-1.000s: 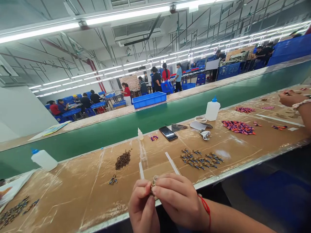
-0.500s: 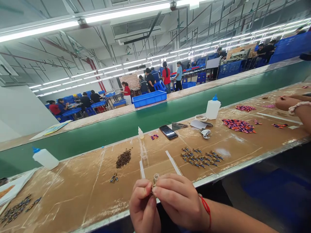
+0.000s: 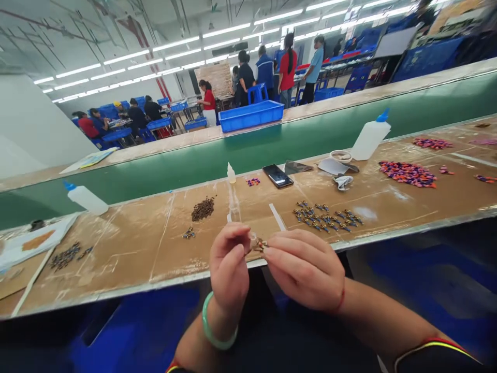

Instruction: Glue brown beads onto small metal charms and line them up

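Observation:
My left hand (image 3: 230, 264) and my right hand (image 3: 304, 267) meet over the near edge of the brown workbench (image 3: 135, 248). Both pinch one small brown-and-gold piece (image 3: 258, 244) between their fingertips. A green bangle circles my left wrist and a red string my right. Just beyond my hands lie rows of small blue-and-gold pieces (image 3: 326, 215), a heap of dark brown beads (image 3: 203, 209) and a tiny cluster (image 3: 189, 233). Two white strips (image 3: 277, 216) lie flat on the bench.
A phone (image 3: 277, 175), a small glue bottle (image 3: 231, 173), larger white bottles (image 3: 370, 138) (image 3: 85, 198), tape (image 3: 340, 156) and a purple-orange pile (image 3: 407, 172) sit on the bench. Behind runs a green conveyor (image 3: 240, 153) with a blue crate (image 3: 250, 114). People work far behind.
The view has tipped downward, so my wrists and forearms show. My hands stay together on the small piece. The other person's hand at the far right is out of view.

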{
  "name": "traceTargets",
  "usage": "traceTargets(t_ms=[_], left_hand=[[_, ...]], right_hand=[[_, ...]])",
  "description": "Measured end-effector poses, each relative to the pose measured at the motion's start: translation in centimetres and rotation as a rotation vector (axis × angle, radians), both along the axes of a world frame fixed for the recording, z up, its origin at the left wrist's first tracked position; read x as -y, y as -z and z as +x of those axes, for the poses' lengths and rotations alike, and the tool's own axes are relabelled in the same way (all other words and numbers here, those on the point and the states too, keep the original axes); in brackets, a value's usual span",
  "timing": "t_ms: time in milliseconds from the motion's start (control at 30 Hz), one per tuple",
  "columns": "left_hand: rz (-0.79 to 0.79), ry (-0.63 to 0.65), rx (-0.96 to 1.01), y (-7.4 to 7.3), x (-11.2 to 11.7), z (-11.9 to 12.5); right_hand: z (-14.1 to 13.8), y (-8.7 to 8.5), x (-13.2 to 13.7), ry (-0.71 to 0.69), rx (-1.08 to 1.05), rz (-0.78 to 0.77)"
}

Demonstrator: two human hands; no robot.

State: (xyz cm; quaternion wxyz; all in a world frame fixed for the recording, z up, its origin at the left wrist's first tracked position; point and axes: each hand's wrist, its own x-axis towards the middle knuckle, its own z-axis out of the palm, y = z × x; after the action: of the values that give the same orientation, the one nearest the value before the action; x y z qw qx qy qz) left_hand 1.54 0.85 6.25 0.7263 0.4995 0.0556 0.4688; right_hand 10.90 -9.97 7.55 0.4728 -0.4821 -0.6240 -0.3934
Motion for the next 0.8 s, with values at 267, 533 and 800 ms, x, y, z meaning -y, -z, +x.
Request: traceTargets(t_ms=[267, 533, 800], left_hand=[[0.089, 0.021, -0.032, -0.9, 0.5, 0.0], [0.137, 0.015, -0.041, -0.7, 0.6, 0.0], [0.162, 0.01, -0.059, -0.8, 0.7, -0.1]], right_hand=[[0.2, -0.6, 0.8, 0.031, 0.042, -0.074], [0.3, -0.6, 1.1, 0.003, 0.007, -0.094], [0.3, -0.7, 1.6, 0.029, 0.042, -0.124]])
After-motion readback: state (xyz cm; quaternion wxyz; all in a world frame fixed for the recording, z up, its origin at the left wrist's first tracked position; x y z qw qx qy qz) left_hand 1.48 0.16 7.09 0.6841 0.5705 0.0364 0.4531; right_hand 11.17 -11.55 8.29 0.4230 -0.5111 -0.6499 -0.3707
